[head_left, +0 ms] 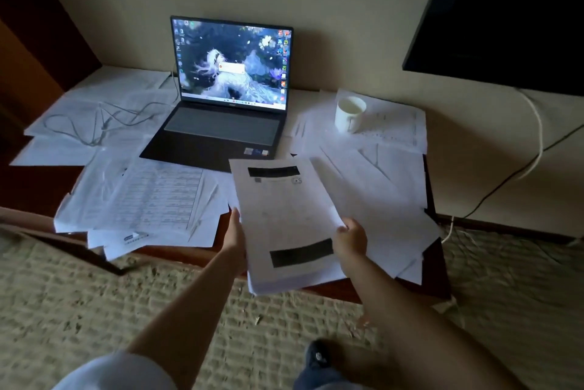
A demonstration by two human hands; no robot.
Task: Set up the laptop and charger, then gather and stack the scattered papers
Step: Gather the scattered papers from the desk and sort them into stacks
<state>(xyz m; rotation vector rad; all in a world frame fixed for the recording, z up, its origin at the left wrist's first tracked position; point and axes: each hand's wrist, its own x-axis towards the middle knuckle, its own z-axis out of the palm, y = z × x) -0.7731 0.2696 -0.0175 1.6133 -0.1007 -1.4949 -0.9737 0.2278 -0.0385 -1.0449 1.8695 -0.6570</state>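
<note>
White sheets cover most of the table (437, 276), so the gathering part is only begun. Laptop (221, 105) sits open at centre frame w/ screen lit, and a thin cable (94, 124) trails over the papers left of it toward its back corner; looks plugged in but the port itself is too small to confirm. Setup half seems done.

Stack (284, 222) is at lower centre, held up over the table's near edge. Left hand (235, 231) holds its left edge, fingers hidden under the sheets; right hand (350, 238) pinches the right edge, thumb on top. Both are grasping the stack.

Left to do: loose papers (151, 200) at lower left, more under the cable at mid left, and a spread at right incl. sheets under the mug (349, 114), which prob. needs lifting first. Rough guess: under a third of the sheets collected.
</note>
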